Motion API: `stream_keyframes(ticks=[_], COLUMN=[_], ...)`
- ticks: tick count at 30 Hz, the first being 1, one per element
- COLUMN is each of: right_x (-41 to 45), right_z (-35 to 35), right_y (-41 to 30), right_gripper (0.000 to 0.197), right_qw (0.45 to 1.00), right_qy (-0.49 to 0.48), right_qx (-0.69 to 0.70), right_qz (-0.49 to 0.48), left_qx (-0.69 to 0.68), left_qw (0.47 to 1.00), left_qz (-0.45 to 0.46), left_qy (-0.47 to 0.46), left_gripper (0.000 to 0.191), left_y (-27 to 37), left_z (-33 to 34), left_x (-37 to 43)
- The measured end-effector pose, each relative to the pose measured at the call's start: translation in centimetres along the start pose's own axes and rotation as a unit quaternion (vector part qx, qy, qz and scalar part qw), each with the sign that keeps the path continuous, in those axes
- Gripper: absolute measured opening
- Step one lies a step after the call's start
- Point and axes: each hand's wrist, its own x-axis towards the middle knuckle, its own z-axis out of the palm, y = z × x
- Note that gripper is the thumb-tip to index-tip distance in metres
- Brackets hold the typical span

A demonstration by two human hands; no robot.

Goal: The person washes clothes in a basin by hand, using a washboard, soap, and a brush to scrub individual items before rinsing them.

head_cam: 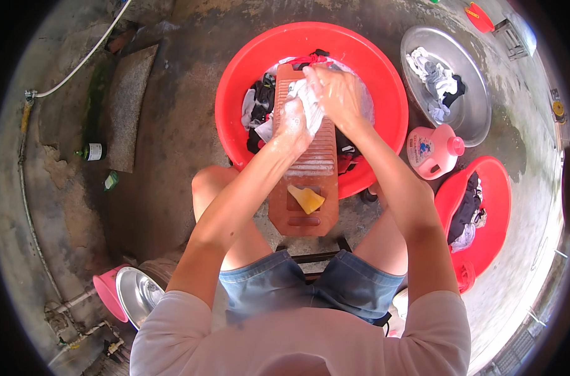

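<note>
Soapy suds cover my left hand [294, 120], which grips a wet white cloth [312, 105] above a brown ridged washboard [319, 157]. My right hand [336, 91] holds the same cloth from its upper right side. The washboard leans from inside a large red plastic basin [388, 98] toward my lap. A yellow piece of soap [307, 199] rests in the recess at its lower end. Dark, white and red clothes [261, 101] lie in the basin around the board, with foamy water at the right.
A metal basin [478, 113] with white and dark clothes stands at right. Below it are a pink detergent jug [433, 151] and a red tub [496, 221] holding clothes. At left lie a stone slab [132, 108] and a green bottle [91, 152], near a wall pipe [28, 207].
</note>
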Motion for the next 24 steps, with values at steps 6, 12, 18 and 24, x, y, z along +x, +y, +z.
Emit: stream_keyframes(ticks=[6, 12, 18, 24], right_x=[1.7, -0.8, 0.0, -0.9], right_z=[-2.6, 0.2, 0.4, -0.3], right_y=[0.5, -0.6, 1.6, -3.1], right_gripper=[0.027, 0.027, 0.037, 0.029], right_qw=[0.946, 0.937, 0.962, 0.964], right_qy=[-0.056, -0.214, -0.156, -0.052], right_qx=[0.227, 0.254, 0.223, 0.241], right_qz=[0.224, 0.108, 0.026, 0.098], left_qx=[0.260, 0.218, 0.234, 0.119], left_qw=[0.949, 0.969, 0.968, 0.988], left_qz=[-0.145, 0.008, 0.012, 0.102], left_qy=[-0.103, -0.120, -0.086, -0.015], left_gripper=[0.049, 0.053, 0.031, 0.019], left_y=[5.1, 4.9, 6.1, 5.2], left_z=[-3.7, -1.6, -1.8, -3.4], left_x=[0.9, -0.6, -0.9, 1.9])
